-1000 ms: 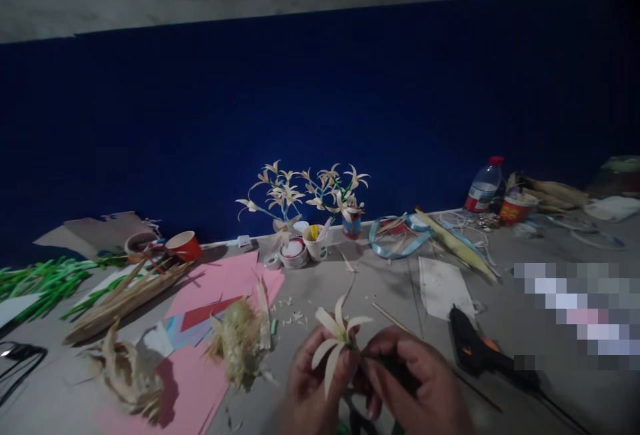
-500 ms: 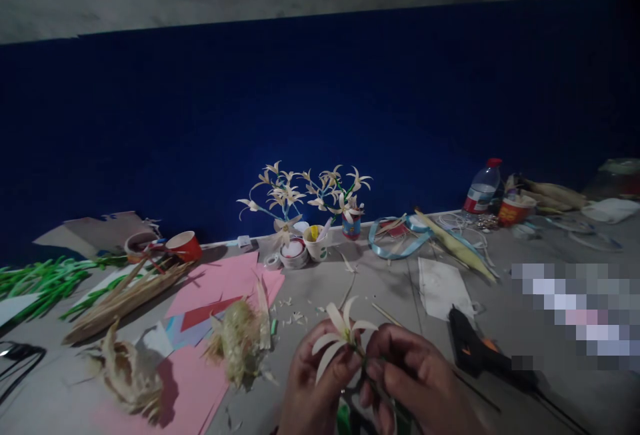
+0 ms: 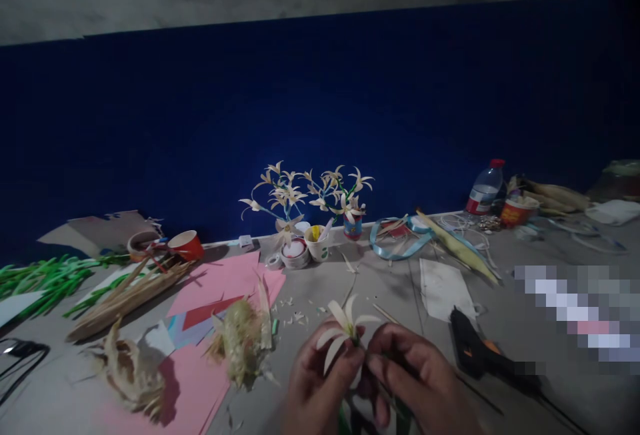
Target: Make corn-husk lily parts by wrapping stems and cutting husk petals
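Observation:
Low in the middle of the head view, a cream-white handmade flower [image 3: 344, 328] with long curling petals faces up. My left hand [image 3: 323, 375] is closed on it, thumb and fingers pinching just under the petals. My right hand [image 3: 413, 368] is closed too, its fingertips pinching at the flower's stem right beside the left thumb. The stem's lower part is mostly hidden by my fingers. Some green shows below, between my hands. To the right of my right hand lies a black glue gun [image 3: 480, 348].
Similar flowers [image 3: 287, 188] stand in small containers at the back. Pink paper [image 3: 195, 381], dried husks [image 3: 133, 371] and a clump of fibres [image 3: 240, 341] lie left. Blue ribbon [image 3: 390, 251], a white sheet [image 3: 445, 288] and a bottle [image 3: 485, 188] are right.
The flower has turned slightly in my fingers, and the right fingertips have shifted a little on the stem. Both hands keep their hold.

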Motion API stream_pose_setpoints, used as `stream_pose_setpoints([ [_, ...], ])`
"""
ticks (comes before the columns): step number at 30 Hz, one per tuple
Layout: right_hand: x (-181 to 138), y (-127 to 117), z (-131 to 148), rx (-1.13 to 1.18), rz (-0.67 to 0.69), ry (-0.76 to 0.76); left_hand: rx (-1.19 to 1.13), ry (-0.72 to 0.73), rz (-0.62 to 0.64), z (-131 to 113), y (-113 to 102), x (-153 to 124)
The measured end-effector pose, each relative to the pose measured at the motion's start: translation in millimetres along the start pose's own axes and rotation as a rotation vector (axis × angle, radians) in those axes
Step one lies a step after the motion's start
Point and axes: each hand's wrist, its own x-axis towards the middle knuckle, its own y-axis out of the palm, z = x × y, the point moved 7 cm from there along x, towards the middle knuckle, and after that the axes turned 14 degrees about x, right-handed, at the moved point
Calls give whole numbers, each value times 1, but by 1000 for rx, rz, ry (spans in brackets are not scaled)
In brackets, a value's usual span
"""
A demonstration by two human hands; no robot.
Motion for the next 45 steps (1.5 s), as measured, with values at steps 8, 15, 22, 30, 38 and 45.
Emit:
stream_pose_setpoints([
  [8,1,3,-1,42,24,42,-55,-20,77,7,3,2],
  [15,-10,-1,14,-193,-152,-238,-1,-35,33,3,4,-1],
  [22,0,4,5,-35,31,32,30,-22,78,-1,2,2],
  [30,8,1,-13,191,178,156,36,26,99,-3,1,5],
  [38,1,4,-11,185,95,152,-48,-81,139,19,-7,9],
  [45,-7,-1,11,-159,-104,-181,-37,-65,89,6,1,4],
])
